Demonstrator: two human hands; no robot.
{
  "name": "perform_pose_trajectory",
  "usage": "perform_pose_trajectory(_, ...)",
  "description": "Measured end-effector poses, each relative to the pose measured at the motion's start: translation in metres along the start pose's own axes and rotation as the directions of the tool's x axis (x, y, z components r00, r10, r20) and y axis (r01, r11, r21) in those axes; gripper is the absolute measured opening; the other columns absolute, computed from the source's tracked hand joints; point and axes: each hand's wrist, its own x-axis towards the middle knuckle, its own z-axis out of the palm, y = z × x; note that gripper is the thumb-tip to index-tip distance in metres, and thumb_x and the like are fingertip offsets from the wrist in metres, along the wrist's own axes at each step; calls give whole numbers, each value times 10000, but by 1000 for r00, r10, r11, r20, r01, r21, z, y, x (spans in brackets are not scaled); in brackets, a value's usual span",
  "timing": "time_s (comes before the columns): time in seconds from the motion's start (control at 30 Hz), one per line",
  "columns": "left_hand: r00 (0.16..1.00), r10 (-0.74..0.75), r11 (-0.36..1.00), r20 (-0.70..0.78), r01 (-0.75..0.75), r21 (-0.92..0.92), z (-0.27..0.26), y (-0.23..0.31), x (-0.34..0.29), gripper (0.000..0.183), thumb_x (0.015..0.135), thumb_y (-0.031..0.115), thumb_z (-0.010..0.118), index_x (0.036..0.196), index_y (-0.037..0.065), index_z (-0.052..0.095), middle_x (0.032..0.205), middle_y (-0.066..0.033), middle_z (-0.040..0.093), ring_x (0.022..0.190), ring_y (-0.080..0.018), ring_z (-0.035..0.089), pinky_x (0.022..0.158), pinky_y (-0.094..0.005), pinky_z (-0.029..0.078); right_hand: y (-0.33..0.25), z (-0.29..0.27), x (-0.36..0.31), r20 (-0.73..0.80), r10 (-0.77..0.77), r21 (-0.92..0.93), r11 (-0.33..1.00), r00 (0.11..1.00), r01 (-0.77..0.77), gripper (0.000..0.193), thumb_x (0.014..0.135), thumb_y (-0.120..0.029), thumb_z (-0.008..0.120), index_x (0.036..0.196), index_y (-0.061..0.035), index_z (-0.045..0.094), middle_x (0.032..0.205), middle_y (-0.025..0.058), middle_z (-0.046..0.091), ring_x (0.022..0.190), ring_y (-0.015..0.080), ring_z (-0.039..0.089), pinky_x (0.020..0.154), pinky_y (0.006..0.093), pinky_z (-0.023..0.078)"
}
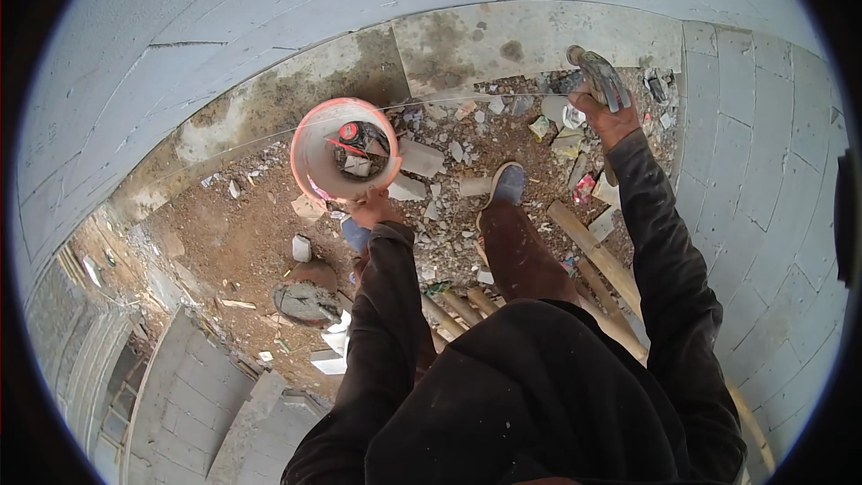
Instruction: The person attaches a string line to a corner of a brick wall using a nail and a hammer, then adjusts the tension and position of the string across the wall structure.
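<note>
My left hand (374, 208) is closed on the near rim of a pale orange bucket (312, 145), which tilts slightly and shows its inside. In it lie a red can (347, 131), a dark crumpled piece and chunks of broken block (357, 165). Out to the right, my right hand (611, 121) is closed around a grey, dirt-smeared object (593, 67) with a round end, held above the rubble by the wall. What kind of object it is, I cannot make out.
Rubble and litter (467, 139) cover the ground between grey block walls (745, 126). A thin string crosses near the concrete ledge (503, 36). Wooden poles (597, 256) lie beside my right leg. A container topped with grey material (307, 301) stands left of my left forearm.
</note>
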Motion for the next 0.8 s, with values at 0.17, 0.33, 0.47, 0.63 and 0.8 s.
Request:
perform_pose_trajectory(0.17, 895, -436, 816, 99, 439, -375, -32, -21, 53, 311, 948, 139, 650, 1150, -64, 529, 1114, -179, 637, 883, -279, 702, 831, -349, 644, 13, -15, 4, -16, -115, -47, 992, 993, 115, 230, 849, -201, 814, 951, -9, 736, 841, 73, 724, 789, 163, 654, 754, 342, 526)
perform_pose_trajectory(0.33, 812, -544, 773, 213, 583, -249, -21, -18, 60, 211, 915, 29, 636, 1092, -69, 577, 1030, -165, 672, 939, -290, 702, 900, -392, 647, 31, -34, 17, -20, -365, -254, 902, 931, 349, 218, 859, -190, 813, 970, -16, 741, 889, 89, 751, 851, 190, 691, 818, 367, 536)
perform_pose_trajectory(0.47, 831, -462, 813, 311, 537, -225, -31, -10, 41, 190, 914, 9, 640, 1089, -53, 598, 1049, -136, 674, 945, -285, 699, 888, -400, 644, 13, -52, 26, -8, -125, -107, 987, 992, 123, 180, 878, -193, 795, 961, -40, 751, 890, 79, 754, 863, 188, 697, 838, 369, 537)
perform_pose_trajectory(0.63, 805, -382, 863, 454, 486, -136, 1, 10, -9, 222, 899, -11, 663, 1114, -36, 615, 1092, -108, 668, 995, -278, 694, 903, -422, 638, 7, -81, 29, 34, -447, -321, 842, 894, 433, 254, 905, -325, 769, 954, -77, 753, 871, 83, 746, 839, 221, 711, 822, 357, 549)
perform_pose_trajectory(0.8, 726, -362, 877, 585, 478, -51, 72, 8, -56, 405, 880, -8, 689, 1263, -13, 557, 1171, -112, 646, 1041, -305, 689, 966, -481, 624, -7, -109, 45, 135, -377, -287, 870, 916, 400, 245, 898, -306, 788, 1006, -88, 757, 861, 64, 740, 805, 191, 695, 784, 371, 565)
